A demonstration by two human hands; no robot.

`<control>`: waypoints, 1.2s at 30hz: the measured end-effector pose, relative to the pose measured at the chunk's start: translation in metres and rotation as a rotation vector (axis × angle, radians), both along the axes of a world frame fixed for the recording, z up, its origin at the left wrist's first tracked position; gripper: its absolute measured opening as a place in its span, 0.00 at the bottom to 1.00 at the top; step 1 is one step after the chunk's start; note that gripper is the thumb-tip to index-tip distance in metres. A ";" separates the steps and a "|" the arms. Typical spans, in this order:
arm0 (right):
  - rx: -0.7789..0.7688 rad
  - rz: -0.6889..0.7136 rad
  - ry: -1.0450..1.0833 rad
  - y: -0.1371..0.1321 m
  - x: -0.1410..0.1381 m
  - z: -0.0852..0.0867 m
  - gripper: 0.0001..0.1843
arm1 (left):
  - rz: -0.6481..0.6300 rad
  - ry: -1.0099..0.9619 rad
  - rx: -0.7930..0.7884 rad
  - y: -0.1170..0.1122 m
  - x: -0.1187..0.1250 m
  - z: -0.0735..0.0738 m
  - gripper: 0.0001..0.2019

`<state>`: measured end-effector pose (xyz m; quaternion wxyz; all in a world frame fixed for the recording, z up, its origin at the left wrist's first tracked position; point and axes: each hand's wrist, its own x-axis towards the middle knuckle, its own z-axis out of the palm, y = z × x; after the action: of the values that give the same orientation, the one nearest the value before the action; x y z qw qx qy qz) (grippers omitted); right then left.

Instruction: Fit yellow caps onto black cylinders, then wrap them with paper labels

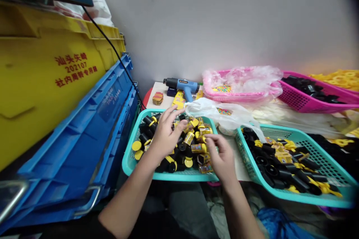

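Observation:
A teal plastic mesh basket [168, 176] sits on the table edge, heaped with small black cylinders [179, 157], many with yellow caps or yellow printed labels. My left hand [165, 134] hovers over the basket's middle, its fingers spread and resting near the heap. My right hand [221, 153] reaches in from the basket's right side, fingertips curled at a labelled bottle [198, 148]. Whether those fingers hold anything is hidden. A second teal basket [308, 196] to the right holds more black cylinders and yellow pieces [280, 160].
Stacked blue crates [84, 130] and a yellow crate [47, 82] stand close on the left. Behind the baskets lie a blue heat gun [182, 86], a white plastic bag [215, 112], a pink tray [241, 97] and a magenta basket [305, 104]. A grey wall closes the back.

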<state>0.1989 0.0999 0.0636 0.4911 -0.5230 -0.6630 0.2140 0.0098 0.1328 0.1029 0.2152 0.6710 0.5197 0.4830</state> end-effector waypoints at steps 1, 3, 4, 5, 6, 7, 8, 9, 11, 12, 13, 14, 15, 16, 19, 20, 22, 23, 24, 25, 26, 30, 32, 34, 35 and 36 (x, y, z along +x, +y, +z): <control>-0.046 0.100 -0.118 0.001 -0.003 -0.001 0.09 | 0.007 0.051 0.012 -0.003 -0.011 -0.002 0.15; -0.104 0.265 -0.339 0.003 -0.011 -0.003 0.09 | 0.027 0.149 -0.019 -0.013 -0.032 -0.013 0.12; -0.120 0.316 -0.419 0.004 -0.016 -0.003 0.09 | 0.036 0.194 -0.049 -0.019 -0.041 -0.020 0.11; -0.133 0.342 -0.470 0.006 -0.021 -0.002 0.08 | 0.047 0.235 -0.077 -0.024 -0.049 -0.027 0.10; -0.144 0.347 -0.494 0.009 -0.026 0.000 0.09 | 0.062 0.272 -0.098 -0.029 -0.056 -0.035 0.10; -0.152 0.344 -0.502 0.012 -0.032 0.003 0.10 | 0.083 0.305 -0.111 -0.033 -0.060 -0.041 0.09; -0.158 0.336 -0.501 0.016 -0.039 0.006 0.11 | 0.104 0.333 -0.117 -0.036 -0.063 -0.046 0.09; -0.167 0.321 -0.501 0.020 -0.047 0.010 0.12 | 0.125 0.356 -0.119 -0.038 -0.064 -0.050 0.09; -0.209 0.275 -0.531 0.030 -0.065 0.016 0.14 | 0.131 0.402 -0.138 -0.040 -0.063 -0.053 0.10; -0.242 0.246 -0.555 0.035 -0.073 0.017 0.16 | 0.121 0.428 -0.155 -0.040 -0.062 -0.054 0.10; -0.278 0.220 -0.574 0.040 -0.081 0.017 0.18 | 0.109 0.454 -0.176 -0.040 -0.061 -0.054 0.11; -0.310 0.198 -0.578 0.044 -0.086 0.016 0.20 | 0.101 0.473 -0.195 -0.040 -0.060 -0.054 0.11; -0.333 0.186 -0.562 0.048 -0.090 0.015 0.22 | 0.098 0.480 -0.208 -0.040 -0.060 -0.055 0.11; -0.347 0.178 -0.523 0.050 -0.091 0.013 0.23 | 0.099 0.476 -0.214 -0.041 -0.060 -0.056 0.11; -0.354 0.131 -0.305 0.051 -0.083 0.009 0.15 | 0.099 0.408 -0.188 -0.042 -0.062 -0.058 0.10; -0.359 0.118 -0.208 0.049 -0.079 0.008 0.11 | 0.114 0.363 -0.164 -0.043 -0.061 -0.059 0.09; -0.383 0.163 0.010 0.042 -0.072 0.010 0.09 | 0.163 0.196 -0.111 -0.045 -0.057 -0.057 0.07; -0.406 0.226 0.109 0.038 -0.070 0.011 0.11 | 0.175 0.066 -0.106 -0.047 -0.054 -0.055 0.08; -0.425 0.300 0.193 0.032 -0.070 0.013 0.13 | 0.170 -0.084 -0.126 -0.047 -0.050 -0.053 0.11; -0.437 0.371 0.253 0.027 -0.071 0.014 0.14 | 0.146 -0.239 -0.171 -0.048 -0.047 -0.050 0.14; -0.444 0.428 0.285 0.023 -0.072 0.016 0.15 | 0.112 -0.382 -0.228 -0.049 -0.044 -0.048 0.17; -0.420 0.461 0.128 0.028 -0.081 0.026 0.19 | 0.064 -0.671 -0.424 -0.048 -0.042 -0.042 0.19; -0.355 0.377 -0.071 0.048 -0.087 0.030 0.22 | 0.071 -0.705 -0.477 -0.049 -0.047 -0.041 0.22; -0.319 0.249 -0.285 0.074 -0.096 0.030 0.19 | 0.087 -0.705 -0.488 -0.050 -0.052 -0.040 0.21; -0.332 0.194 -0.372 0.087 -0.102 0.028 0.17 | 0.100 -0.693 -0.483 -0.051 -0.053 -0.039 0.19; -0.353 0.153 -0.434 0.099 -0.109 0.024 0.14 | 0.119 -0.676 -0.472 -0.052 -0.054 -0.038 0.17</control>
<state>0.0897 0.1988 0.0878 0.2215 -0.5822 -0.7428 0.2455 -0.0441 0.0810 0.0644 0.4935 0.3756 0.5541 0.5553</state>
